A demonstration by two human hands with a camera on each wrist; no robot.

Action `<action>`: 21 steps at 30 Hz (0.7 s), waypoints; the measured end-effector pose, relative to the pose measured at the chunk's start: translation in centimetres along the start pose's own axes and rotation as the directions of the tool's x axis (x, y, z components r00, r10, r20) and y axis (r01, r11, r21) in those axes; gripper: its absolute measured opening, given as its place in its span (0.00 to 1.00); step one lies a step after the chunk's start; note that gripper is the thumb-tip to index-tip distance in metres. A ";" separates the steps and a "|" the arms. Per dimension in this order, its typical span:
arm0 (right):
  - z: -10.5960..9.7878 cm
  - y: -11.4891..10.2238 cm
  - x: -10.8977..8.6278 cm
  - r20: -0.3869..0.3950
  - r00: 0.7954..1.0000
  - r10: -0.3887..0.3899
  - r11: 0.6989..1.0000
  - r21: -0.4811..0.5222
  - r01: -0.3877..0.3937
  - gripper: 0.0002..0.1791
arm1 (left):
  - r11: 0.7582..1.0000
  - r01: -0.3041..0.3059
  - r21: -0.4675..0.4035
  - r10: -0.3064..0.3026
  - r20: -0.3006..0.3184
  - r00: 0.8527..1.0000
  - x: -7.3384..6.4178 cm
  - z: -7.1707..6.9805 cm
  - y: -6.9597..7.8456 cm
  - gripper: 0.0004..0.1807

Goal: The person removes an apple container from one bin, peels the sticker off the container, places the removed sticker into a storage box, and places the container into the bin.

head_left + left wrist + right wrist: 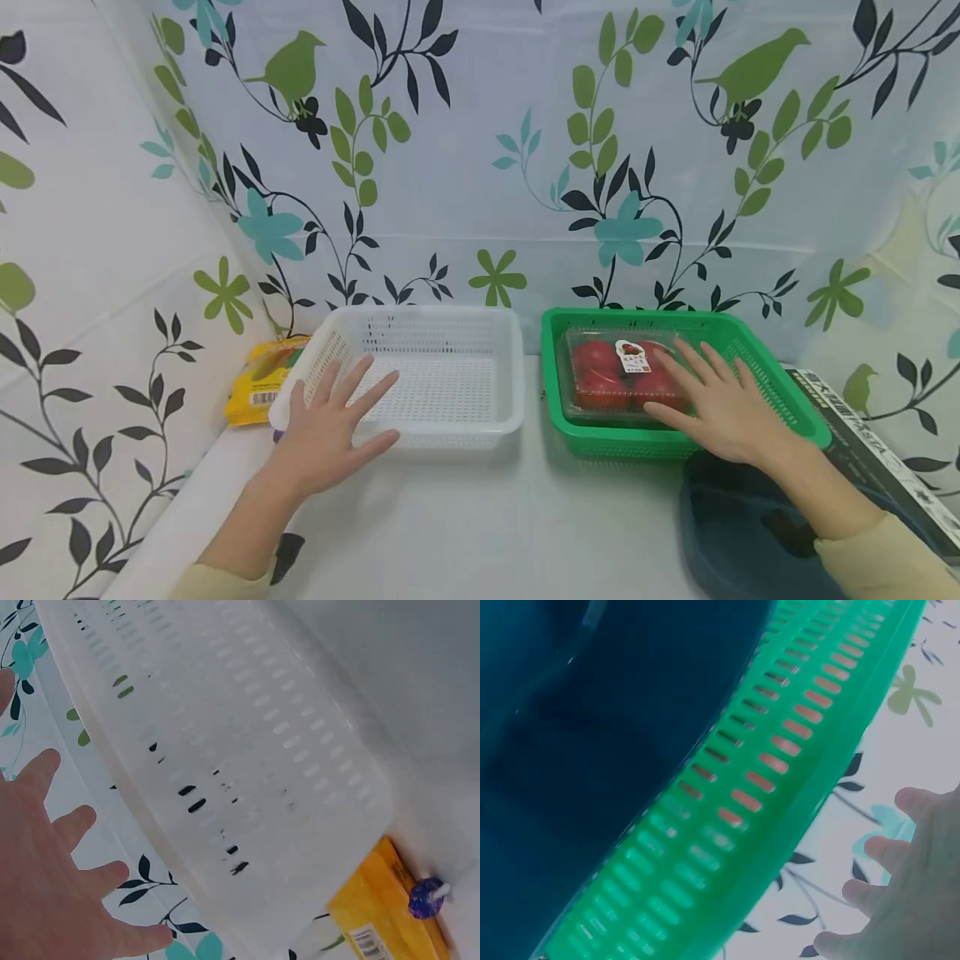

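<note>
My left hand (322,437) is held with spread, straight fingers in front of the white plastic basket (517,392), overlapping its left front corner in the head view. Nothing is between its fingers. The white basket has slotted walls and a bare bottom. To the right stands a green slotted basket (555,392) with a clear lidded pack of red round fruit (603,375) inside, a white label on its lid. My right hand (723,408) spreads its fingers over the right part of the green basket, fingertips overlapping the pack's right edge. It grips nothing.
A dark blue basin (720,525) sits at the front right, under my right forearm. Beside it lies a long black box (862,442) with printed text. A yellow packet (251,396) leans by the white basket's left side, with a small purple wrapped ball (427,898) near it. Patterned cloth (450,167) hangs behind.
</note>
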State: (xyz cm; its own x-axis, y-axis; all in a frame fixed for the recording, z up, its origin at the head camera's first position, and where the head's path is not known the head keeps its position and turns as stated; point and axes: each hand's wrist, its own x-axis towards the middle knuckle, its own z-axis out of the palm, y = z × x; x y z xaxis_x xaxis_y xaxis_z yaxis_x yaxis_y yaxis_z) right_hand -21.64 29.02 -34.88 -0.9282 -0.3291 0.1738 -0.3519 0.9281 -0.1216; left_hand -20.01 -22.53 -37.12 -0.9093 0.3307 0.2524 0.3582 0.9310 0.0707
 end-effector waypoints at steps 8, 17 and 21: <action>-0.1 2.1 0.7 0.007 0.998 0.062 0.998 -0.015 -0.061 0.48 | 0.992 -0.045 -0.116 0.039 -0.052 0.998 1.9 0.6 3.3 0.41; -0.4 4.4 1.8 0.025 0.992 0.122 0.991 0.060 -0.123 0.51 | 0.956 -0.135 -0.260 0.099 -0.145 0.984 3.8 1.5 7.4 0.40; -0.7 5.0 2.5 0.040 0.992 0.120 0.985 0.121 -0.124 0.51 | 0.939 -0.159 -0.306 0.102 -0.194 0.976 4.6 1.9 8.8 0.40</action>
State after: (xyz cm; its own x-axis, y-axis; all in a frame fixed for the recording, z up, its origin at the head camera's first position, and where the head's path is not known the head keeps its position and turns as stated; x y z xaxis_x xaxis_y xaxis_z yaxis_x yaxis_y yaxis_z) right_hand -25.59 32.99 -34.36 -0.9677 -0.2224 0.1187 -0.2464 0.9337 -0.2598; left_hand -21.41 -12.51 -37.21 -0.8098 0.3875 0.4406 0.5453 0.7742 0.3213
